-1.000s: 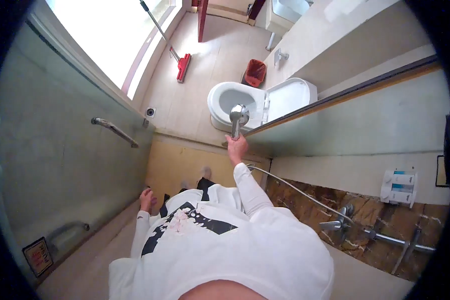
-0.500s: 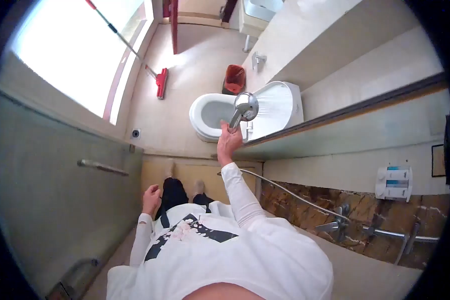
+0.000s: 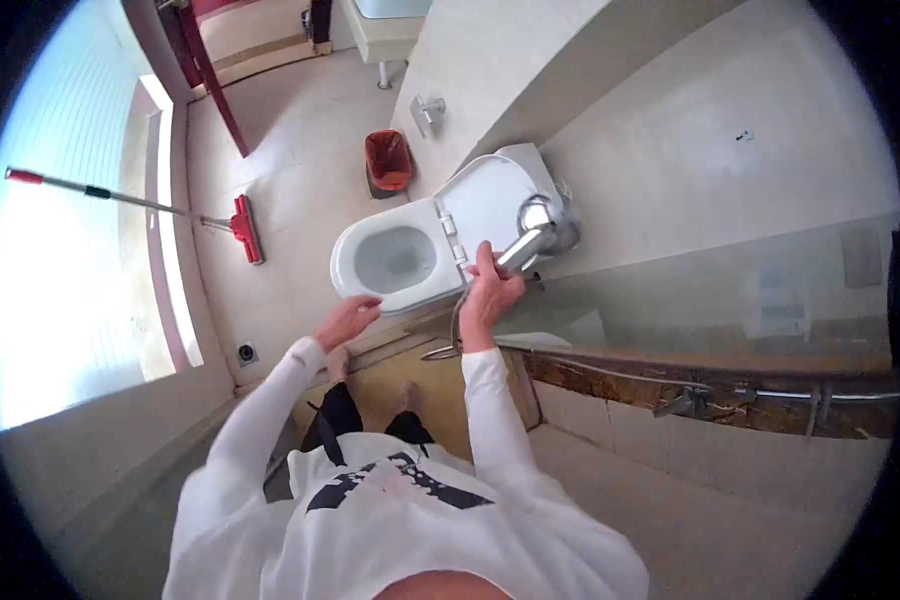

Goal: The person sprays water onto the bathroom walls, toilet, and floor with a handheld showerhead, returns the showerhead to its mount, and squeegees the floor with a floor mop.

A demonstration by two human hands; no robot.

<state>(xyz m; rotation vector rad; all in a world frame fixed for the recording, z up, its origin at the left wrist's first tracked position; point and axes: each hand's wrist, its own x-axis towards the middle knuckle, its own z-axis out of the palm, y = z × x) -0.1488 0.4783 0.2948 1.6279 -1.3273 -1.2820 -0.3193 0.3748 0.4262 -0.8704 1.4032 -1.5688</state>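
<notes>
Glass partition: at right, its end near the right arm.
Toilet: white, at centre.
Lid: raised, right of the bowl.
Mop: red head on the floor, far left; handle slanting left.
Bin: red, just beyond the toilet.
Hose: curved below the right hand; could snag on the partition's edge if the arm stretches farther.
Shower head: chrome, above the lid's right end; running water cannot be told. A smooth handle, if wet, could slip and strike the lid; a leftward tilt could send any spray floorward.
Right hand: wrapped round the handle.
Left hand: empty, fingers loosely bent, at the near rim; contact cannot be told.
</notes>
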